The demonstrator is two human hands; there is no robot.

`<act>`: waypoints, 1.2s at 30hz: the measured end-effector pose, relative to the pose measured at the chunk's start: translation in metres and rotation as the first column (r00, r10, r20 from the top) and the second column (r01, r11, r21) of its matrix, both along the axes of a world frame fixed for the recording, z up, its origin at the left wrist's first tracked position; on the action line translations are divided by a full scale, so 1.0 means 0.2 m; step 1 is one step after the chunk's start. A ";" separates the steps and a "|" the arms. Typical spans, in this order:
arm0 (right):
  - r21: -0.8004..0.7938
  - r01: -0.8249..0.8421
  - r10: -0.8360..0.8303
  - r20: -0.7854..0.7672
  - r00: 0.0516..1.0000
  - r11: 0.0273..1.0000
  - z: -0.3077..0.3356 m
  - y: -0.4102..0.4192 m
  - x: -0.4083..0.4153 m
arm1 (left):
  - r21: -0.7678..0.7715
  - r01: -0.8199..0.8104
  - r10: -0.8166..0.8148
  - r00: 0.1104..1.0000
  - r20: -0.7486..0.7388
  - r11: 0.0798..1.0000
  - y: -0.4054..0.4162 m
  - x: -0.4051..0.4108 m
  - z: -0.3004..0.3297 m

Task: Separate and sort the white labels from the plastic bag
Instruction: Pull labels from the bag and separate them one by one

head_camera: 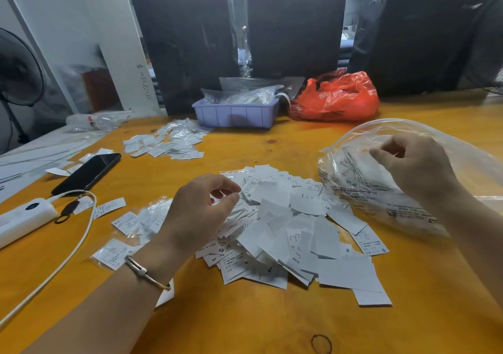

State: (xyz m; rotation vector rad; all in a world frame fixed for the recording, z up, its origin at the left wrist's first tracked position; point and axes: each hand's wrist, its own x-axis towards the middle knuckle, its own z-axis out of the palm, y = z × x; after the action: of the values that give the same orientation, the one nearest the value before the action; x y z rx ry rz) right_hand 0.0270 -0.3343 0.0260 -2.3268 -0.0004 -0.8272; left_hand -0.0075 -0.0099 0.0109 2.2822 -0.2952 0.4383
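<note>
A loose heap of white labels (294,231) lies in the middle of the orange table (245,323). My left hand (198,212) hovers over the heap's left edge, fingers curled, thumb and forefinger close together at a label. My right hand (416,168) pinches the clear printed plastic bag (364,187), which lies on its side at the right with its mouth toward the heap. Some labels still show inside the bag. Small packets of labels (128,233) lie to the left of my left wrist.
A second spread of labels (168,142) lies farther back. A lilac tray (234,114) with bags and a red plastic bag (337,97) stand at the back. A black phone (87,174), a white power bank (24,217) and its cable (68,255) lie at the left.
</note>
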 end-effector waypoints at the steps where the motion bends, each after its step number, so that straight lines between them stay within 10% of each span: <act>1: 0.089 -0.050 0.048 0.031 0.998 0.995 0.01 0.01 -0.01 | 0.002 0.004 -0.004 1.000 -0.002 1.000 0.00 0.00 0.00; 6: 0.686 -0.421 0.502 0.093 0.860 0.593 0.07 0.17 -0.11 | -0.027 0.063 -0.063 0.998 0.017 0.998 -0.02 -0.01 0.01; 13: 0.766 -0.552 0.843 0.025 0.537 0.329 0.05 0.42 -0.24 | -0.454 0.345 -0.482 0.845 -0.231 0.822 -0.09 -0.06 0.05; 36: 0.543 -0.441 0.572 -0.090 0.815 0.714 0.05 0.23 -0.15 | -0.384 0.169 -0.281 0.925 -0.257 0.908 -0.06 -0.05 0.04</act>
State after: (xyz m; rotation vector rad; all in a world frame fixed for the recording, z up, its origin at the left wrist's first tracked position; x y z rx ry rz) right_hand -0.0034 -0.2885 0.0358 -1.7731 -0.2818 -0.1980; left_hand -0.0167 -0.0219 0.0182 1.8936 -0.2926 0.0058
